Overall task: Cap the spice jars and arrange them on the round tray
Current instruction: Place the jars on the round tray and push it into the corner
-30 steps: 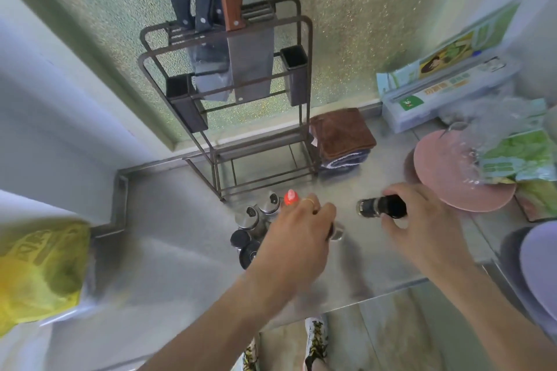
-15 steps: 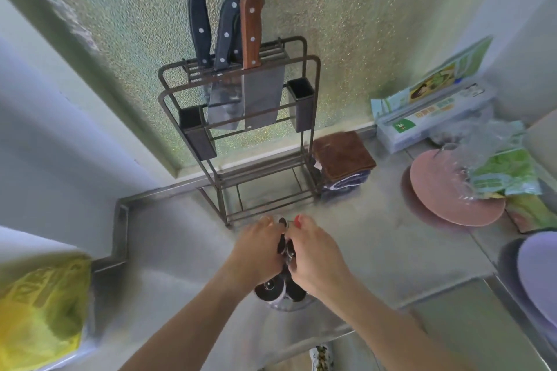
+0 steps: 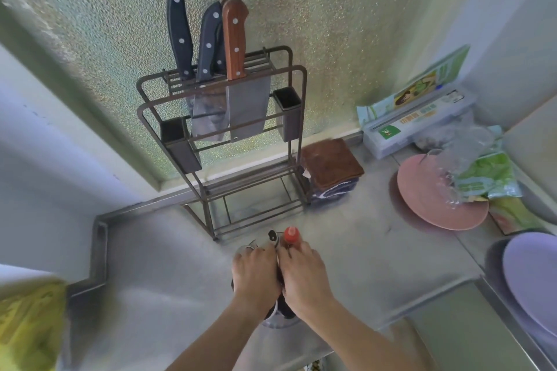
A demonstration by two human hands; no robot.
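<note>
Several spice jars stand bunched on a round clear tray (image 3: 278,323) near the steel counter's front edge. Most of them are hidden under my hands. A red-capped bottle (image 3: 291,234) and a silver-capped jar (image 3: 273,236) stick out just beyond my fingertips. My left hand (image 3: 255,275) covers the left side of the bunch, with its fingers curled down around the jars. Pressed against it, my right hand (image 3: 305,275) has its fingers wrapped over the jars on the right side, next to the red cap. Dark jar bodies (image 3: 284,309) show between my wrists.
A metal knife rack (image 3: 229,141) with several knives stands right behind the jars. A folded brown cloth (image 3: 331,164), a pink plate (image 3: 434,202) under plastic bags and a cling-film box (image 3: 419,123) lie to the right. A purple plate (image 3: 533,274) is at the far right and a yellow bag (image 3: 28,325) at the far left.
My right hand has brought a dark jar from the right over to the bunch. Both hands have closed together over the jars. The view has tilted up.
</note>
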